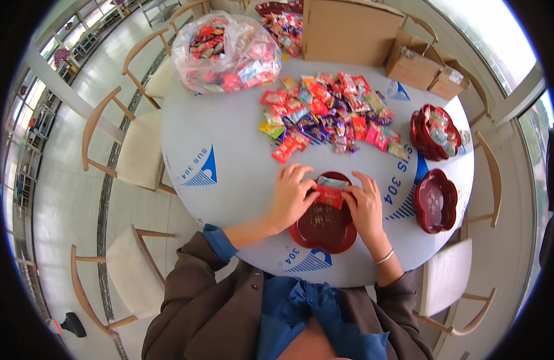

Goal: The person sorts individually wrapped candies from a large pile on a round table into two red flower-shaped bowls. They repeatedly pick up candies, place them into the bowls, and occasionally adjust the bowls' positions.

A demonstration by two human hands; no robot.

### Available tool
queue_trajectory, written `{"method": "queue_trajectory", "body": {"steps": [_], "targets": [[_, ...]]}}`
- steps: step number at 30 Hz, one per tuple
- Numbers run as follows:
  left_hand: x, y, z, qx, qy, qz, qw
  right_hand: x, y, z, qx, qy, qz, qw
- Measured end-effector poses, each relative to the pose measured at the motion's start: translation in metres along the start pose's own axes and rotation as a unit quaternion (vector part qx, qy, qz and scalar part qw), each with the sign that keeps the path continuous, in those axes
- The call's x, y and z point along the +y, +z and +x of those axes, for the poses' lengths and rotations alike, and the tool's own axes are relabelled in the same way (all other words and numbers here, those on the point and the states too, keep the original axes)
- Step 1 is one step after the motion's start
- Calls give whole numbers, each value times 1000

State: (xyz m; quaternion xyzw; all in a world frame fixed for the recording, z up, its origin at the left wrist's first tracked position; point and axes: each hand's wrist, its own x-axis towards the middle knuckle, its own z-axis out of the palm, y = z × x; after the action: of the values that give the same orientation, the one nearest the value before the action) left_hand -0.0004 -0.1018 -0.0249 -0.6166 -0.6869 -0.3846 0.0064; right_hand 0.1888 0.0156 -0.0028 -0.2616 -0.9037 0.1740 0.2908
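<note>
A dark red flower-shaped tray (322, 234) lies before me on the round table, with pale markings on its floor. Over its far half, a red wrapped packet (330, 198) is pinched at its left end by my left hand (291, 198). The packet's right end is between the fingers of my right hand (364, 202). Just behind it, a pale blue-white wrapped packet (333, 182) rests at the tray's far side. Beyond my hands spreads a loose heap of wrapped sweets (326, 110) in red, purple, pink and green.
A clear plastic bag (227, 58) full of sweets stands at the back left. Cardboard boxes (351, 33) are at the back. To the right sit stacked red trays (434, 132) holding packets and another red tray (434, 202). Wooden chairs (137, 148) surround the table (232, 180).
</note>
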Motion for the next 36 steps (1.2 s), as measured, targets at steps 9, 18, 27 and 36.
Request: {"method": "queue_trajectory", "body": {"steps": [9,18,27,36], "targets": [[-12,-18,14,-13,-4,-26,1000,8,-12,13,-13,-28,-18,999],[-74,-17,104,-10,65,98,993,55,18,99,-11,-108,-10,994],[-87,25,106,-7,77,129,989,70,63,134,-23,-282,-97,954],[-90,31,106,36,59,93,993,70,67,135,67,-215,-6,974]]}}
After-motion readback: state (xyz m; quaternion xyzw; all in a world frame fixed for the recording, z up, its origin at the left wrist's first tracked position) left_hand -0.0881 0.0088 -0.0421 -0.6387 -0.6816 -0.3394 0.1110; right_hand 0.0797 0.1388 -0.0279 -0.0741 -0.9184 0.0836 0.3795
